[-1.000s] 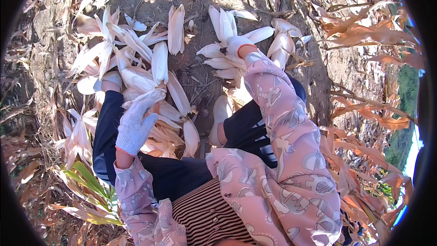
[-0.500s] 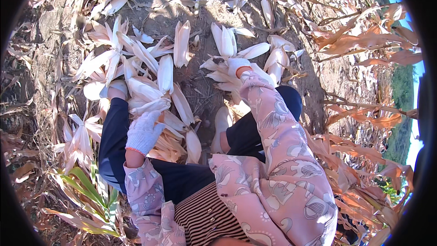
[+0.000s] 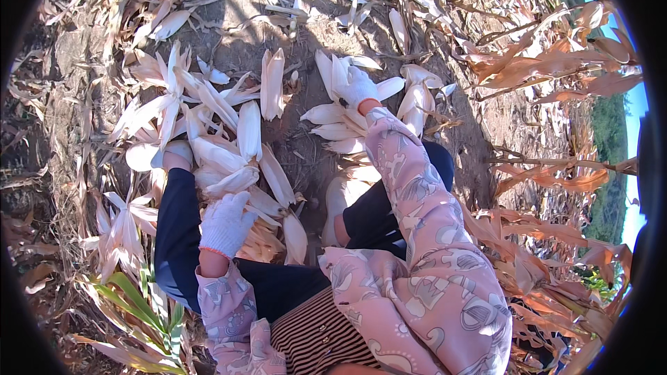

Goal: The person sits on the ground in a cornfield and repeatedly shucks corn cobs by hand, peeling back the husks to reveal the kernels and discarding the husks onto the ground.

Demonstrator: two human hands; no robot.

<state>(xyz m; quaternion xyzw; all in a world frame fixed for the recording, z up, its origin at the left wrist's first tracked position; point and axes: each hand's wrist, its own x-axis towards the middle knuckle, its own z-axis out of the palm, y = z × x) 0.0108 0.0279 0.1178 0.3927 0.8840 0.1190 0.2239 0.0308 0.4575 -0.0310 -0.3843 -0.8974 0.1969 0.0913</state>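
Right hand (image 3: 358, 89) on an ear (image 3: 338, 74), grip hidden; left hand (image 3: 228, 225) curled, hold unclear. Looks light, papery; I'd grasp mid-length.

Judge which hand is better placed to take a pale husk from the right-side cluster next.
Likely the right: the right hand reaches out over that cluster, while the left hand is nearer the body, by the left-side husks.

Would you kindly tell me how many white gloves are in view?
2: one white glove on the left hand, lower in view; another on the right hand, higher up, among pale corn husks.
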